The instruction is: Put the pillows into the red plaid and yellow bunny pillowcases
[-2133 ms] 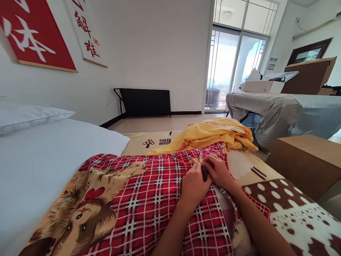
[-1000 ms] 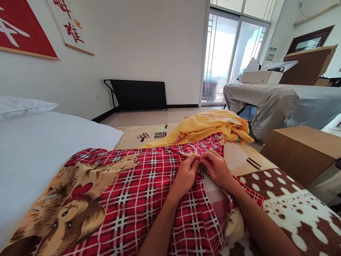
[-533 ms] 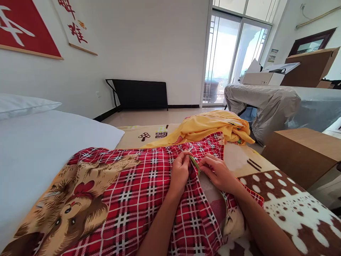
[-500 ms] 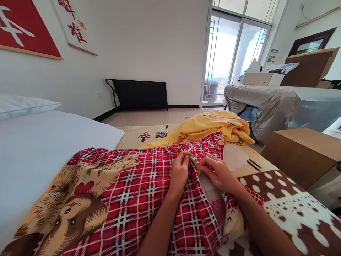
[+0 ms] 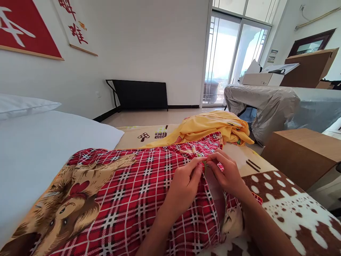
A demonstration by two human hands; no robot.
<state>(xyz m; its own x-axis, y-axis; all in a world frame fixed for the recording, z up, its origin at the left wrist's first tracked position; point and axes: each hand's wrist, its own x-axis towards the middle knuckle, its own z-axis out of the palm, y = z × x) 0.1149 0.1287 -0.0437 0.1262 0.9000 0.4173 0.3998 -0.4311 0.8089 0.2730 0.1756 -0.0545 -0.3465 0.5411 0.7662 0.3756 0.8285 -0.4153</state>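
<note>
Between nine and ten o'clock from the meeting fingertips, a white pillow (image 5: 25, 106) is noted on white bedding (image 5: 66, 142). Between eight and nine, a cartoon animal print (image 5: 61, 217) is borne by the red plaid cloth (image 5: 135, 199), which is spread over a brown-and-cream blanket (image 5: 279, 204). Toward half past ten, a black panel (image 5: 141, 95) is propped by the wall (image 5: 149, 42), well apart from the cloth.

At eight o'clock, just beside the meeting point, the left hand (image 5: 185, 183) is held with thumb and forefinger pinched, apparently on a thin green strip (image 5: 205, 167). The strip is partly hidden by the fingers; whether it is tape, cord or zip cannot be told. Between twelve and one, a yellow cloth (image 5: 213, 124) is heaped against the far edge of the plaid. Between five and six, the plaid is parted and a pale layer (image 5: 213, 186) is exposed. At four o'clock, the right hand (image 5: 226, 174) is closed in a fingertip pinch on the same strip, its tips at or nearly touching the left's. At three o'clock, a brown carton (image 5: 306, 153) is stood beyond the blanket.

Progress, as judged: the plaid has been laid out and the strip taken up by both hands. Outstanding: the parting is unclosed, its edges lying apart; no finished join can be made out.
</note>
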